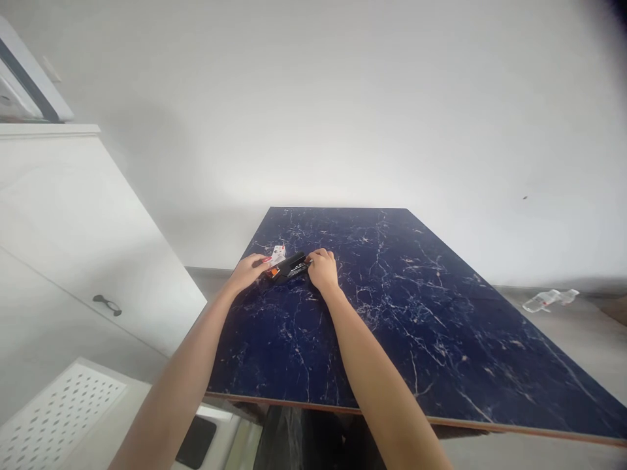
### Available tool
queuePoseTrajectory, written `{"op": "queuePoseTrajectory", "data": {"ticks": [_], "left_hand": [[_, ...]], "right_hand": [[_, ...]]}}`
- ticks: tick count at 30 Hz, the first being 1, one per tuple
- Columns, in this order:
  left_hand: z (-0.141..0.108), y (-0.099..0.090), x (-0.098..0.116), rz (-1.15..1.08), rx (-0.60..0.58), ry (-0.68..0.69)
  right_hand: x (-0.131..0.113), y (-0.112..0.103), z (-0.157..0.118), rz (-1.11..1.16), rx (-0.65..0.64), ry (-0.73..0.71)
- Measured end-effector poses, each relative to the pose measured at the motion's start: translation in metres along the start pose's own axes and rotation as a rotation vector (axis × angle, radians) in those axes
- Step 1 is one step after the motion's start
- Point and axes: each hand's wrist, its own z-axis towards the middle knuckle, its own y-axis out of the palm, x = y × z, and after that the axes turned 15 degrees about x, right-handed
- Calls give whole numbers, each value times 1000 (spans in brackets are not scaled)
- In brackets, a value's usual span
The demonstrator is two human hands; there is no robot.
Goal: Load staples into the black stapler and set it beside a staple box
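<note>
A small black case (292, 266) lies on the dark blue marbled table (392, 294), tilted slightly, with an orange patch near its left end and thin light-coloured pieces inside. White cards with red and dark marks (279, 252) stick out behind its left part. My left hand (251, 269) is at the left end, its fingers closed on the cards' near edge. At the right end, my right hand (322, 266) has its fingers bent together against the case; what they pinch is too small to make out.
To the left stands a white cabinet (112, 228) with a dark handle. A white perforated panel (63, 411) is at the lower left. Clear plastic packaging (543, 300) lies beyond the table's right edge. A pale wall rises behind the table.
</note>
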Motion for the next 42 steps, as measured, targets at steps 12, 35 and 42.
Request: {"op": "queuePoseTrajectory", "data": {"ticks": [12,35,42], "left_hand": [[13,14,-15,-465,304,-329],[9,18,-4,-864,295,-435],[7,30,8,-805,302,-340]], "right_hand": [[-1,1,-1,-31,-11,-106],[13,-10,7,169,142,98],[16,-15,7,501,219,252]]}}
